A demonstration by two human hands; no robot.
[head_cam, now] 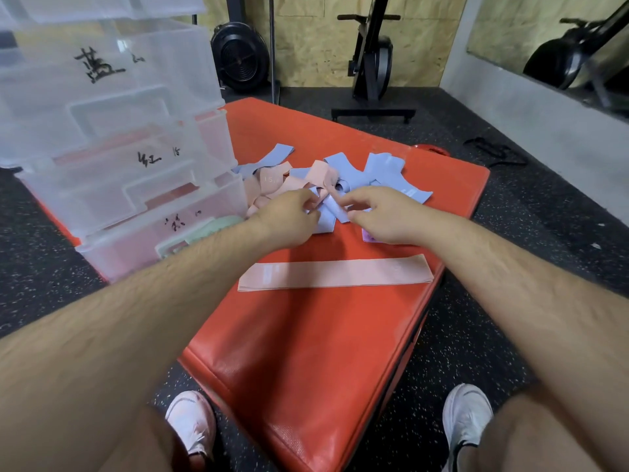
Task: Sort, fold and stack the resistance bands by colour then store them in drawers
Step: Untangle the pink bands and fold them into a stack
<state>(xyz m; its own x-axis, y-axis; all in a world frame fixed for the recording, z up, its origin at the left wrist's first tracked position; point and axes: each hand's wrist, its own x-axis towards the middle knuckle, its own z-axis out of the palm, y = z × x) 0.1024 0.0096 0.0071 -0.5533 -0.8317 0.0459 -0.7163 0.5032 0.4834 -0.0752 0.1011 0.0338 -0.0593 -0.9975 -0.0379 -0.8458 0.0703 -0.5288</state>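
My left hand (292, 218) and right hand (379, 218) both pinch this pale blue fabric band (328, 216), and a hard tug might drag tangled pale pink fabric bands (320, 172) along.

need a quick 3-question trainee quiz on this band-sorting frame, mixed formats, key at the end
1. True or false: the flat pink band lies apart from the pile.
2. Which colour band do the left hand and right hand grip? A green, B blue, C pink.
3. Fill in: the pile lies on the orange ____.
Key: 1 true; 2 B, the blue band; 3 mat.
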